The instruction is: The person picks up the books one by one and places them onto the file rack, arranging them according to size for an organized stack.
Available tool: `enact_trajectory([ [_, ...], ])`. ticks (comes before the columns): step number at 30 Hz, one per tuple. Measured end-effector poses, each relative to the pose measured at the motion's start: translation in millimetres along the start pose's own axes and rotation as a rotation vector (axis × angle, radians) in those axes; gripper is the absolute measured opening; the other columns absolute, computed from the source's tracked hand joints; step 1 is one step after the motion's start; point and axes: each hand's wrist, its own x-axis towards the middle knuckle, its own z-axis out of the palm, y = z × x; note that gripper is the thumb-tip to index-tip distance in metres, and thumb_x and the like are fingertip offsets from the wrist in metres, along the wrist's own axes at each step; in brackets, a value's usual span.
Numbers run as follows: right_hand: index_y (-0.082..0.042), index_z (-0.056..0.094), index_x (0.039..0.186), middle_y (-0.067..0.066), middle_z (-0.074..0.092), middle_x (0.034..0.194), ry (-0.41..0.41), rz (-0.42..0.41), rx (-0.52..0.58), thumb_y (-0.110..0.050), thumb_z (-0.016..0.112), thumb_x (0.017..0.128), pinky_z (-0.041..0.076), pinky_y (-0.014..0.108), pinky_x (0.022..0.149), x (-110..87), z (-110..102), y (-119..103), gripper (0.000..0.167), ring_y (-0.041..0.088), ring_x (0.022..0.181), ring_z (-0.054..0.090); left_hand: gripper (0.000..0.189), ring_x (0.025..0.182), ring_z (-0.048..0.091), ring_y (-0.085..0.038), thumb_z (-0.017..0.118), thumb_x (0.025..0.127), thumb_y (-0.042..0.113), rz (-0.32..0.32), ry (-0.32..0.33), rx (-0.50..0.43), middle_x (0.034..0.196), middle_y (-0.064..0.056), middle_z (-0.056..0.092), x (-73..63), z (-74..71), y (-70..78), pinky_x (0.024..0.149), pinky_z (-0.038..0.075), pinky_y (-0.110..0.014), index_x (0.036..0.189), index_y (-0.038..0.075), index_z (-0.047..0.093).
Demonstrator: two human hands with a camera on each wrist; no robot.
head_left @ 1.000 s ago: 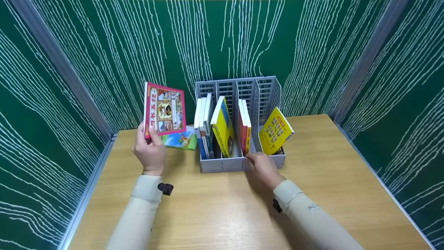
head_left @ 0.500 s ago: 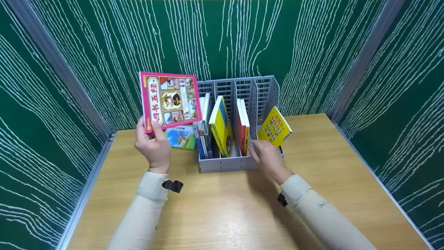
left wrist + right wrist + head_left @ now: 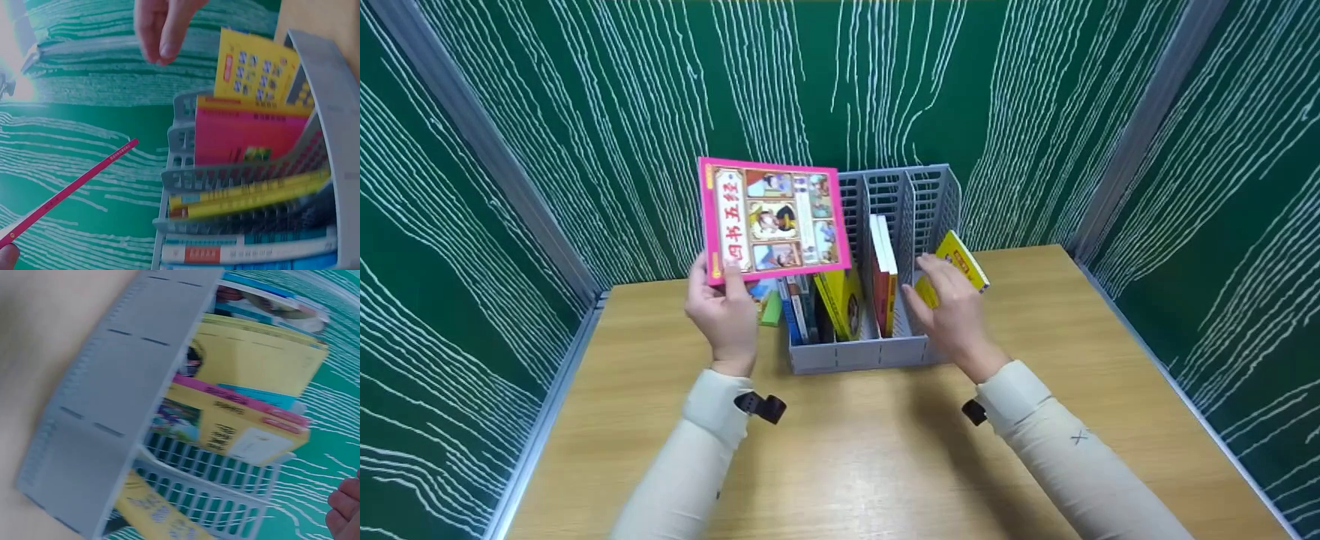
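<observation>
My left hand (image 3: 723,322) pinches a pink-bordered picture book (image 3: 774,219) by its lower left corner, thumb on the cover. The book is raised, overlapping the left part of a grey book rack (image 3: 859,355) in the head view. In the left wrist view the same pink book (image 3: 79,188) shows its thin spine. My right hand (image 3: 956,311) is in the air over the rack's right side, fingers extended and holding nothing. Behind it a yellow book (image 3: 964,262) leans in the rightmost compartment. Red and orange books (image 3: 884,277) stand one compartment over.
Yellow books (image 3: 838,304) and white-spined books (image 3: 253,253) fill the rack's left compartments. A green and blue book (image 3: 769,307) lies on the wooden table (image 3: 840,450), left of the rack. Green walls with white lines (image 3: 1035,112) surround the table.
My left hand has carried the pink book rightward, turning its cover more toward the head camera. My right hand has left the rack's front edge by the red and orange books and risen rightward.
</observation>
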Motion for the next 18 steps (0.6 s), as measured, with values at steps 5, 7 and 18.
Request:
enact_trajectory([
  [5, 0.008, 0.065, 0.139, 0.028, 0.069, 0.141, -0.007, -0.050, 0.006, -0.014, 0.085, 0.095, 0.054, 0.058, 0.115, 8.8, -9, -13, 0.053, 0.045, 0.134, 0.066, 0.035, 0.098, 0.081, -0.027, 0.059, 0.107, 0.001, -0.091, -0.024, -0.061, 0.125, -0.025, 0.076, -7.5, 12.6, 2.0, 0.079, 0.068, -0.030, 0.140, -0.006, 0.062],
  [7, 0.007, 0.063, 0.142, 0.027, 0.066, 0.146, -0.036, -0.060, 0.013, -0.014, 0.086, 0.094, 0.052, 0.057, 0.117, 10.6, -12, -20, 0.057, 0.043, 0.139, 0.063, 0.035, 0.097, 0.081, -0.026, 0.059, 0.107, 0.001, -0.116, -0.036, -0.070, 0.126, -0.026, 0.075, -11.4, 17.6, 2.3, 0.078, 0.068, -0.030, 0.140, -0.007, 0.062],
  [18, 0.005, 0.061, 0.147, 0.024, 0.061, 0.154, -0.120, -0.236, -0.045, -0.019, 0.089, 0.092, 0.050, 0.052, 0.120, 12.9, -13, -50, 0.067, 0.040, 0.145, 0.059, 0.036, 0.100, 0.080, -0.028, 0.057, 0.107, -0.003, -0.291, -0.127, -0.183, 0.131, -0.028, 0.072, -40.8, 37.2, 2.2, 0.079, 0.068, -0.031, 0.143, -0.009, 0.059],
])
